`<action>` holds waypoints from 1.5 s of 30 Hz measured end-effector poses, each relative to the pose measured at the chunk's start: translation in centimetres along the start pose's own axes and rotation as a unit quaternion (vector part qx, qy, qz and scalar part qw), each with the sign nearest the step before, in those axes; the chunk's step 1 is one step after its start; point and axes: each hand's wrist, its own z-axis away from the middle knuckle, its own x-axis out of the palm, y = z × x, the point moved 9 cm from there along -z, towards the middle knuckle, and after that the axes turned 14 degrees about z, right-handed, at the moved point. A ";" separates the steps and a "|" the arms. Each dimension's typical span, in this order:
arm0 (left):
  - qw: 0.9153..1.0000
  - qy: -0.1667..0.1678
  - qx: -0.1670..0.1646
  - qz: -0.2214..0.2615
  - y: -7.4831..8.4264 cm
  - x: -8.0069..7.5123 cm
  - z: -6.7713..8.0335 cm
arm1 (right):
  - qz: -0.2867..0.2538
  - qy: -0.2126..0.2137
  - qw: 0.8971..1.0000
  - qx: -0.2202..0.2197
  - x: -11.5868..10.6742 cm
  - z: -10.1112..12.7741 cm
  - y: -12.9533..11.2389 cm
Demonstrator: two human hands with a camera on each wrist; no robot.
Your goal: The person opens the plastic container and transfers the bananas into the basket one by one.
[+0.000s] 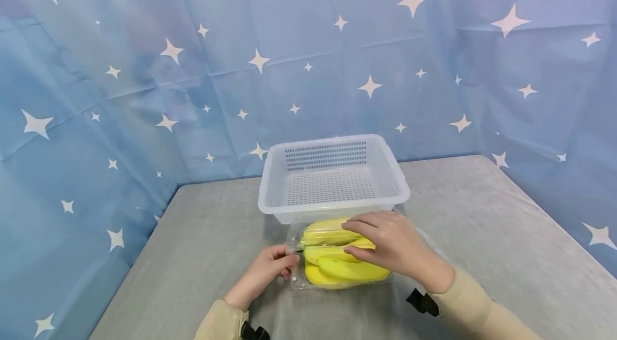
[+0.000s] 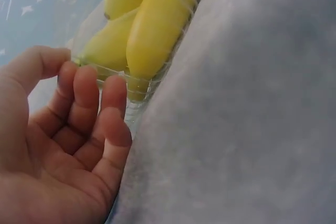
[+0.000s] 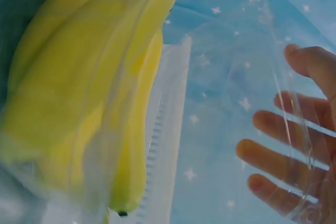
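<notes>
Several yellow bananas (image 1: 354, 269) lie in a clear plastic container (image 2: 137, 97) on the grey-covered table, in front of a white basket. At the container's left end is my left hand (image 1: 267, 269), its thumb and forefinger pinching the plastic edge; the other fingers curl loosely below, as the left wrist view shows. My right hand (image 1: 392, 241) hovers over the bananas from the right, its fingers spread and slightly bent. In the right wrist view, a clear plastic sheet or lid (image 3: 236, 72) stands between the bananas and these fingers (image 3: 270, 162), which show through it.
The white slotted basket (image 1: 332, 204) stands just behind the container, nothing inside it. Grey cloth covers the table (image 1: 207, 233). A blue curtain with white stars (image 1: 308, 24) hangs behind and along both sides.
</notes>
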 end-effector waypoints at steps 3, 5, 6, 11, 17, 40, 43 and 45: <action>1.000 -0.009 0.005 -0.021 0.4 0.4 -0.1 | 0.001 0.009 1.000 -0.020 -0.5 -0.3 0.1; 0.999 -0.018 0.009 -0.033 0.7 0.5 0.0 | -0.004 0.009 0.999 -0.034 -0.8 -0.6 0.2; 0.999 -0.025 0.011 -0.037 0.8 0.5 0.1 | -0.009 0.007 0.999 -0.040 -0.9 -0.8 0.3; 0.996 -0.069 0.014 -0.051 1.3 0.8 0.5 | -0.059 -0.016 0.997 -0.040 -1.2 -1.7 1.4; 0.993 -0.097 0.009 -0.072 1.8 0.9 0.8 | -0.107 -0.104 0.989 0.016 -0.8 -2.8 3.7; 0.973 -0.123 0.050 -0.189 4.4 -0.4 0.4 | -0.244 -0.267 0.894 0.264 1.3 2.3 10.7; 0.969 -0.118 0.059 -0.209 4.7 -0.5 0.1 | -0.263 -0.249 0.886 0.288 1.2 3.5 10.9; 0.968 -0.114 0.063 -0.214 4.8 -0.5 -0.1 | -0.277 -0.234 0.880 0.306 1.2 4.4 11.0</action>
